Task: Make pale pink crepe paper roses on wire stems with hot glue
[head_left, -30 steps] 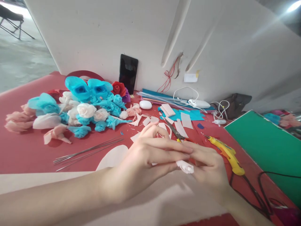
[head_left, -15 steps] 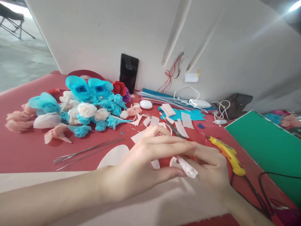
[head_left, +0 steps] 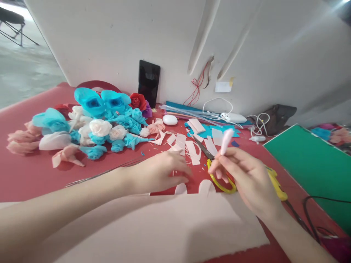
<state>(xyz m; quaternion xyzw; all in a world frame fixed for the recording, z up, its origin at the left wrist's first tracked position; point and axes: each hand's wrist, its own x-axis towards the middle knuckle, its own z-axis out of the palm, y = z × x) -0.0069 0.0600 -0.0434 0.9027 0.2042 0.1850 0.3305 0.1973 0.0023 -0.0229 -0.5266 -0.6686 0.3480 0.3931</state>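
Between the thumb and fingers of my right hand (head_left: 246,175) is a small rolled piece of pale pink crepe paper (head_left: 227,141), held upright. Just beneath that hand lie yellow-handled scissors (head_left: 223,188), partly covered by the fingers. My left hand (head_left: 161,171) hovers over the table with bent, slightly blurred fingers; thumb and fingers are apart and nothing shows between them. Close to it are two cut paper petals, a smaller petal (head_left: 181,189) and a larger petal (head_left: 207,187). A wide pale pink paper sheet (head_left: 153,226) spreads out below both hands.
Blue, white and pink paper flowers (head_left: 100,128) are heaped on the left, with thin wires (head_left: 101,173) in front. Paper scraps (head_left: 193,151) lie mid-table. A phone (head_left: 148,83) leans on the wall. A yellow tool (head_left: 275,184) and a green board (head_left: 309,171) are at right.
My hands have moved apart. The right hand has lifted the paper roll and turned it upright; the left hand has drawn back left, away from the roll. The scissors' handles now show.
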